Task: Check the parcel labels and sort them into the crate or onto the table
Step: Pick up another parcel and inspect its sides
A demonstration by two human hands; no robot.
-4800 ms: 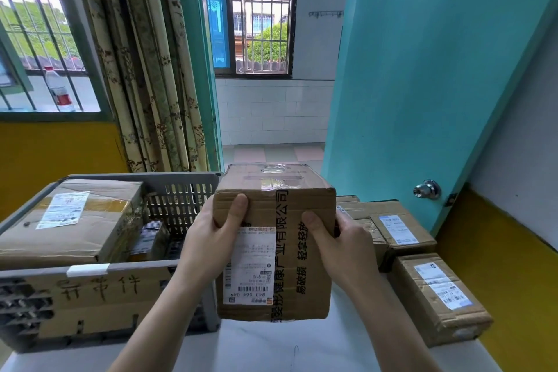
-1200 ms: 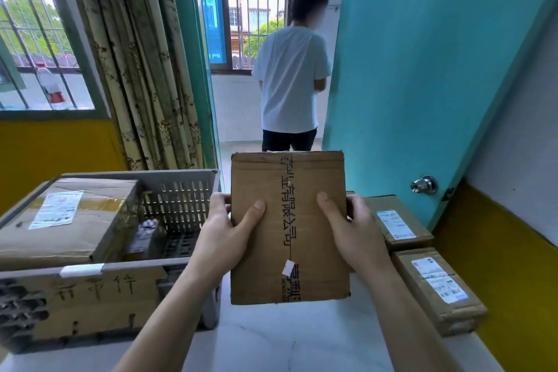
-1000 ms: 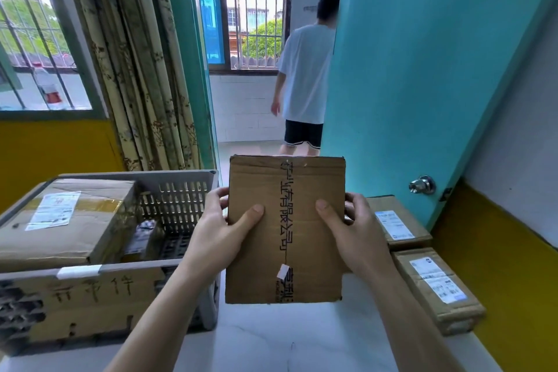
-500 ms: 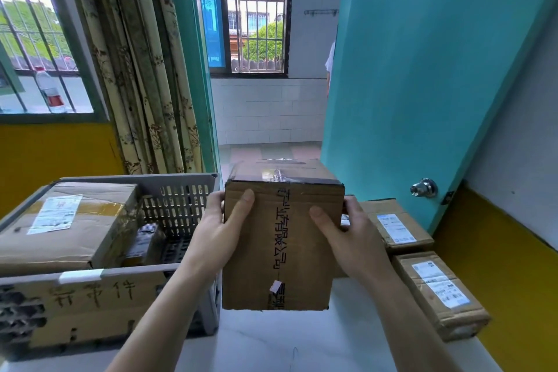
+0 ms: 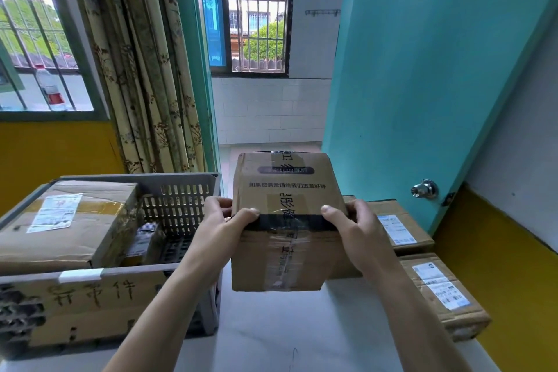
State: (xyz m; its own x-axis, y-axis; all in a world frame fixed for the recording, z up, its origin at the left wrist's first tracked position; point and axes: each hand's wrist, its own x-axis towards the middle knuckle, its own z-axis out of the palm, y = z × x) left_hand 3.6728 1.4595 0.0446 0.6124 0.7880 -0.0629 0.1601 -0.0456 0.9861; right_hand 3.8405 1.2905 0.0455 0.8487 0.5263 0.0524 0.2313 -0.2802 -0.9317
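I hold a brown cardboard parcel (image 5: pixel 287 220) above the white table (image 5: pixel 271 335), its taped top with printed Chinese text tipped toward me. My left hand (image 5: pixel 223 226) grips its left side and my right hand (image 5: pixel 353 229) grips its right side, thumbs on the black tape band. No shipping label shows on the faces turned to me. The grey plastic crate (image 5: pixel 187 190) stands at the left, holding a large labelled box (image 5: pixel 66 220) and a smaller dark packet (image 5: pixel 145 238).
Two labelled parcels lie on the table at the right: one (image 5: pixel 395 229) behind my right hand, another (image 5: pixel 440 290) nearer the edge. A teal door (image 5: pixel 422 69) with a knob (image 5: pixel 424 189) stands right of them. Curtains (image 5: pixel 145 69) hang behind the crate.
I have kept rotating the parcel: the label face seen first turned away, then a plain side, and now the taped top tilts toward me. A person passed the doorway and is gone.
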